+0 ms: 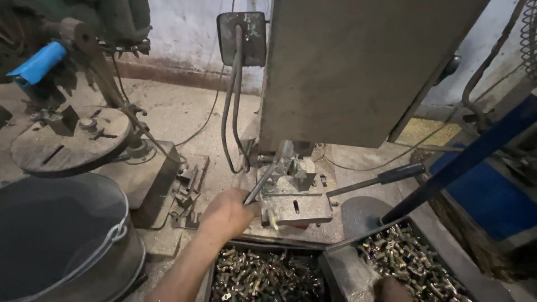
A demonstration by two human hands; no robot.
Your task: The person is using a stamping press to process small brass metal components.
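One hand in play here: the left hand [228, 211] is wrapped tight round the lower end of a thin grey steel rod [267, 178], whose long axis slants up and away to the right, into the small grey metal press block [295, 202] just right of the knuckles. The right hand is out of shot, so can't tell its state. Two black trays of brassy little fittings [263, 277] sit just below the block, a grey metal bucket [61, 235] well off to its left.

Grey metal bucket [67, 235] at left, 2 trays of brass parts [263, 277] below.
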